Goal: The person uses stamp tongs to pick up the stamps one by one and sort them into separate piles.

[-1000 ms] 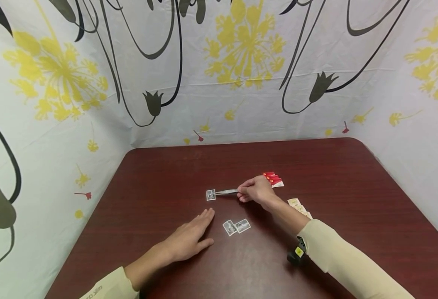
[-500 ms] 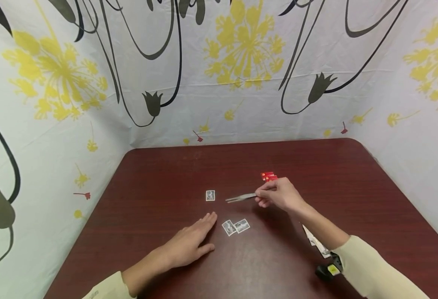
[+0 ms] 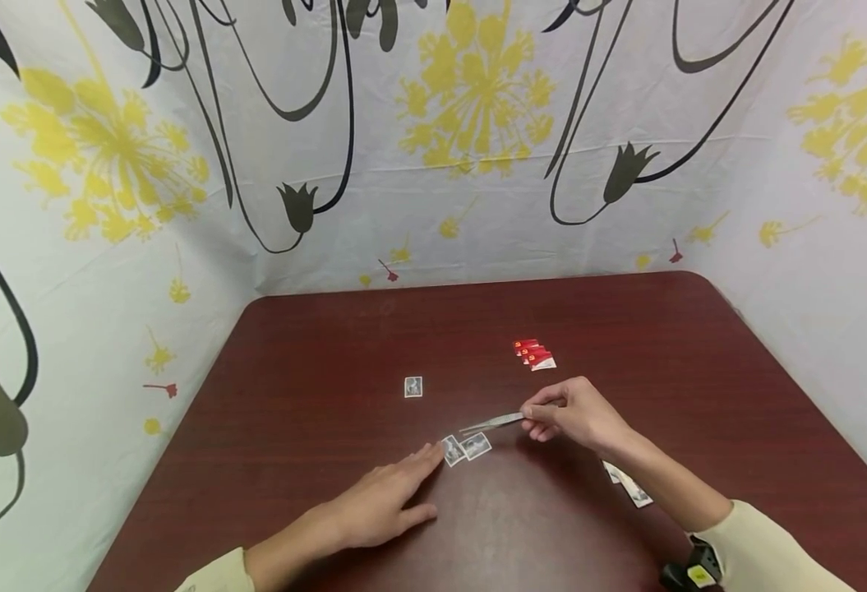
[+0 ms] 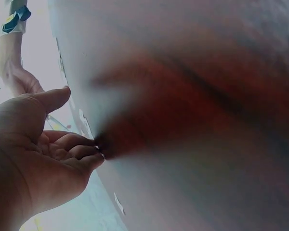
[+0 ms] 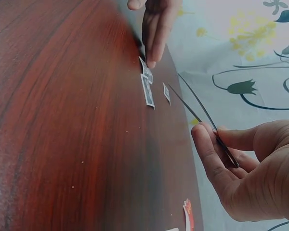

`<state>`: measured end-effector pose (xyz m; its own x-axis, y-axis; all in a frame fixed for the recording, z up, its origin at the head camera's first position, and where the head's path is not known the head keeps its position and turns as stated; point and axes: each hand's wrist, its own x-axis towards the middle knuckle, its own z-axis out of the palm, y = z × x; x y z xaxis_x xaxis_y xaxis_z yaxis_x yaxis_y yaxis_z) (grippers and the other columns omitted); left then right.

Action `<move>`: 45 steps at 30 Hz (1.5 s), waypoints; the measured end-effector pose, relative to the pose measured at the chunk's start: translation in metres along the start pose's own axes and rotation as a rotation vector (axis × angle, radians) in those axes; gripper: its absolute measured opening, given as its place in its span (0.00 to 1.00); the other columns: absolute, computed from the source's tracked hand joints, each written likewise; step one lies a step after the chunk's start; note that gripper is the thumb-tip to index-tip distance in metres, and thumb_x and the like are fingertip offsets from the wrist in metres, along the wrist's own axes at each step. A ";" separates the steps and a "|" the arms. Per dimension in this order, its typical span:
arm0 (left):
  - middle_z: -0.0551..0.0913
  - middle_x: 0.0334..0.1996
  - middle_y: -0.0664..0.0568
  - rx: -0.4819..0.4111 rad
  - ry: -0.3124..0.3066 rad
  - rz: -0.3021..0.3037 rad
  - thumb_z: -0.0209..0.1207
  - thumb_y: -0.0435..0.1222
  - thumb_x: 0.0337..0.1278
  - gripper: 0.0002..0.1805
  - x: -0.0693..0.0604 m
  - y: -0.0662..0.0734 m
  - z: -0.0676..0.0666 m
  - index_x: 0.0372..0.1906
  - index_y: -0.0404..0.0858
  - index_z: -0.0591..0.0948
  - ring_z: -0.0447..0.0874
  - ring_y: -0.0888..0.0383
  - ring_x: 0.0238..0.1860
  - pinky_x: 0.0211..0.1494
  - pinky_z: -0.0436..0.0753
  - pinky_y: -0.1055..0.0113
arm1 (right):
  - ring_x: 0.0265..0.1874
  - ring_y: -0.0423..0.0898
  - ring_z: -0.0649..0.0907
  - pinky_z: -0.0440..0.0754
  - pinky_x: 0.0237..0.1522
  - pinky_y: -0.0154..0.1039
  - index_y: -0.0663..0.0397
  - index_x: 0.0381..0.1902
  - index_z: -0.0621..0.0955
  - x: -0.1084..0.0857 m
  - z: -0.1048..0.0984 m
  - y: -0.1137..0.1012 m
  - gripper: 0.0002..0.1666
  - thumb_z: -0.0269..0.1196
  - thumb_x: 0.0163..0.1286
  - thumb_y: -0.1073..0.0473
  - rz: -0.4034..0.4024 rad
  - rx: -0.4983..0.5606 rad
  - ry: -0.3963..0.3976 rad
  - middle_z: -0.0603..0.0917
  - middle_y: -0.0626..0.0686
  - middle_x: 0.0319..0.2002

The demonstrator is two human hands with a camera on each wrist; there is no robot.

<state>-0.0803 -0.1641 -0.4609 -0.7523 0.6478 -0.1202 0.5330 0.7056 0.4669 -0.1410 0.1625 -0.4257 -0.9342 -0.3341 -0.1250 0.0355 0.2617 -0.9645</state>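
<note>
Metal tweezers [image 3: 494,424] are pinched between the thumb and fingers of my right hand [image 3: 572,413]. In the right wrist view the tips of the tweezers [image 5: 198,106] stand apart with nothing between them. Two small grey stamps with white borders lie overlapping: a left stamp [image 3: 453,451] and a right stamp [image 3: 477,446], just below the tweezer tips. My left hand [image 3: 385,501] rests flat on the table, its fingertips at the left stamp's edge; whether they touch it I cannot tell. A single grey stamp [image 3: 413,386] lies farther back.
Several red stamps [image 3: 535,354] overlap in a row at the back right of the brown table [image 3: 329,345]. Pale stamps [image 3: 629,485] lie partly hidden under my right forearm. A patterned cloth [image 3: 374,205] surrounds the table's back and sides.
My right hand has drawn the tweezers away from the single stamp, right and toward me, to the overlapping pair. My left hand has slid slightly right and nearer, up to that pair.
</note>
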 end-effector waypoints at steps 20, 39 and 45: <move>0.58 0.84 0.48 0.003 0.002 -0.001 0.62 0.46 0.77 0.44 -0.001 -0.003 0.005 0.87 0.45 0.55 0.59 0.48 0.82 0.72 0.74 0.36 | 0.27 0.53 0.90 0.93 0.36 0.49 0.77 0.42 0.87 -0.004 0.006 0.006 0.08 0.67 0.73 0.71 0.032 -0.026 -0.037 0.89 0.66 0.31; 0.57 0.84 0.49 0.020 0.006 0.015 0.63 0.46 0.77 0.44 -0.001 -0.005 0.007 0.87 0.43 0.55 0.58 0.48 0.82 0.73 0.74 0.37 | 0.27 0.55 0.90 0.92 0.34 0.48 0.78 0.43 0.87 -0.010 0.013 0.016 0.08 0.68 0.72 0.72 -0.006 -0.011 0.002 0.89 0.67 0.31; 0.57 0.84 0.49 0.026 0.013 0.017 0.63 0.46 0.77 0.44 -0.001 -0.006 0.008 0.87 0.43 0.55 0.59 0.47 0.82 0.72 0.74 0.37 | 0.27 0.56 0.90 0.92 0.34 0.47 0.78 0.43 0.87 -0.011 0.012 0.015 0.08 0.68 0.72 0.72 -0.030 -0.021 0.028 0.89 0.67 0.31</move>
<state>-0.0796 -0.1664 -0.4699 -0.7480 0.6559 -0.1015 0.5553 0.7022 0.4455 -0.1256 0.1594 -0.4415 -0.9443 -0.3167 -0.0892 0.0001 0.2709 -0.9626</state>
